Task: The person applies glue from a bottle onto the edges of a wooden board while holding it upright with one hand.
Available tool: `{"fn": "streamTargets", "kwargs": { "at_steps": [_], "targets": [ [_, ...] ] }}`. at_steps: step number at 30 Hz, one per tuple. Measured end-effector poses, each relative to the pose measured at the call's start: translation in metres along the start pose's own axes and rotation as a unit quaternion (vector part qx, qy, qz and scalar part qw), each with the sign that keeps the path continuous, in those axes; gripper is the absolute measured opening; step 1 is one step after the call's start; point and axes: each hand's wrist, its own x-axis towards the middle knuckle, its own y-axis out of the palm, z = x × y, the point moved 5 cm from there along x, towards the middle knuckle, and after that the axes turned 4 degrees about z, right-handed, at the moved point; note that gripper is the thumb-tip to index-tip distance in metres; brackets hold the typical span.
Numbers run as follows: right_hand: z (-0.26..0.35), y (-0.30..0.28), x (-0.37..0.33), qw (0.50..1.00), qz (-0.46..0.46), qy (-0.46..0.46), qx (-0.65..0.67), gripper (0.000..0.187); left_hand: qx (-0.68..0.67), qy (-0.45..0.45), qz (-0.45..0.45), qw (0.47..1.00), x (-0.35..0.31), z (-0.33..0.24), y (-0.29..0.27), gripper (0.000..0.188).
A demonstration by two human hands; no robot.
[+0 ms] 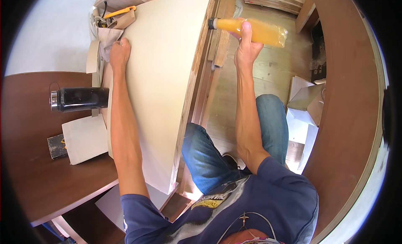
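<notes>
A large pale plywood board [163,63] stands tilted in front of me, its layered edge facing right. At its far left edge, my left hand [120,53] is closed with the fingers curled over the rim, beside a beige cloth [109,39]. My right hand [248,45] grips a clear plastic bottle of yellow liquid [266,33] lying sideways in the air. The bottle's black cap [212,23] points left, close to the board's layered edge. Whether cap and edge touch, I cannot tell.
Left of the board, a black flask [81,99] and a white square piece [86,139] are on a brown surface [37,177]. An orange-handled tool [120,11] lies at the far left. Stacked boards [274,3] stand at the back; a tall brown panel [349,97] rises at right.
</notes>
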Motion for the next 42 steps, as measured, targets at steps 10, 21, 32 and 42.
{"fn": "streamTargets", "kwargs": {
  "at_steps": [10,21,32,42],
  "targets": [
    [0.004,-0.004,-0.021,0.998,-0.025,0.035,0.042,0.032,0.005,0.009,-0.013,1.0,-0.004,-0.006,0.0,0.063],
    [-0.009,-0.003,-0.004,0.997,-0.05,0.03,0.049,0.024,0.009,-0.001,-0.004,1.0,-0.001,0.0,-0.001,0.063],
    [-0.006,0.0,-0.008,0.996,-0.045,0.059,0.056,0.023,0.007,-0.003,0.004,1.0,-0.007,0.0,-0.006,0.063],
    [-0.027,-0.002,0.044,0.997,-0.048,0.019,0.06,0.022,0.001,0.002,-0.006,1.0,-0.008,-0.005,-0.005,0.063]
  ]
}}
